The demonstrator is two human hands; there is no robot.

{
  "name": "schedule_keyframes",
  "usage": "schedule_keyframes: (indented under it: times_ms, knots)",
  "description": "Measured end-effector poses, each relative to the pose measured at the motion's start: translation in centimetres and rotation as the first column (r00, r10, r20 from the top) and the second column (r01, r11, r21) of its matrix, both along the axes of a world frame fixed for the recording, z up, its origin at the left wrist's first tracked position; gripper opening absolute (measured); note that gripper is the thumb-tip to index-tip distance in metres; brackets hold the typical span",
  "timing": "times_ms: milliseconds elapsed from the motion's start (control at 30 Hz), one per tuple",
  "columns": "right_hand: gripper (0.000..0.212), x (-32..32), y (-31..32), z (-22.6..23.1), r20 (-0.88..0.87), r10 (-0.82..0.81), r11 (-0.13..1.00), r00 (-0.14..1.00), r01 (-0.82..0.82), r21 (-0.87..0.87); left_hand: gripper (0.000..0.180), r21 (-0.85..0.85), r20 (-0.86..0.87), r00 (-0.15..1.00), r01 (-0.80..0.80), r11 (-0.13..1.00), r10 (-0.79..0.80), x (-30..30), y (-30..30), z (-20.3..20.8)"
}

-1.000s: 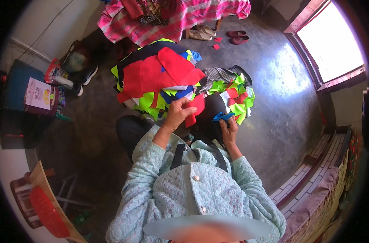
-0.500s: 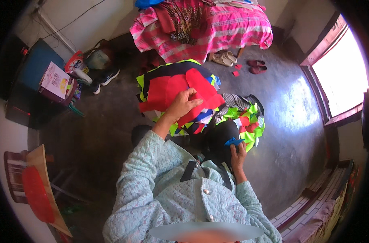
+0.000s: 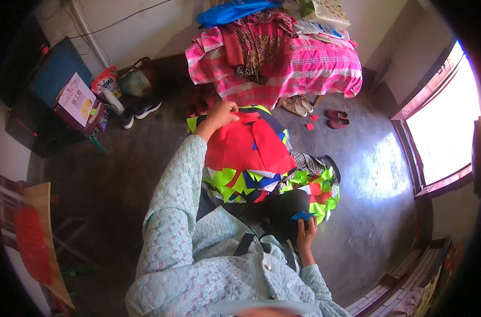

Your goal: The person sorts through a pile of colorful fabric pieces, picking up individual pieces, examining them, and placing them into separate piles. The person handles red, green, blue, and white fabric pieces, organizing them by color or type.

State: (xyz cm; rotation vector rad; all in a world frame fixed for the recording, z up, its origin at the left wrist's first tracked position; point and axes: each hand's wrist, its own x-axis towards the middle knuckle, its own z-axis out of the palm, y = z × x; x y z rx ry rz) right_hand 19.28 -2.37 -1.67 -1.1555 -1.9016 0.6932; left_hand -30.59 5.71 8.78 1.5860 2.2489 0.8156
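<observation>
A heap of cloth pieces stands in front of me, topped with red pieces [image 3: 267, 145] and edged with bright yellow-green ones [image 3: 224, 182], some white and dark blue. My left hand [image 3: 220, 116] reaches over the heap's far left side, its fingers curled in a pinch at the edge of a red cloth piece [image 3: 241, 118]. Down by my right knee, my right hand [image 3: 306, 238] is closed on a small, flat, pointed blue thing [image 3: 303, 215], whose kind I cannot make out. Right of the heap lies a lower pile of yellow-green and red scraps [image 3: 325, 195].
A bed with a pink checked cover [image 3: 314, 63] is ahead, clothes and bags on it. Beige shoes [image 3: 298, 105], dark red shoes [image 3: 336, 119] and red scraps [image 3: 310, 127] lie on the floor. A dark cabinet [image 3: 50, 90] stands left, a wooden board [image 3: 42, 211] nearer.
My left hand has moved away from me and to the left, from above the heap to its far edge. My right hand still holds the blue thing. The view has tilted up slightly.
</observation>
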Motion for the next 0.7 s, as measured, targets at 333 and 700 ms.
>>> schedule_keyframes:
  times_ms: [333,700]
  knots:
    - [0.017,0.0,0.0,-0.2,0.006,-0.003,0.999,1.000,0.003,-0.037,0.051,0.049,0.493,0.870,-0.002,0.999,-0.023,-4.8,-3.6,-1.5]
    - [0.018,-0.3,0.1,0.6,-0.015,0.011,0.999,1.000,-0.012,-0.041,0.038,0.151,0.160,0.955,-0.273,0.950,0.250,-5.9,-4.6,-3.5]
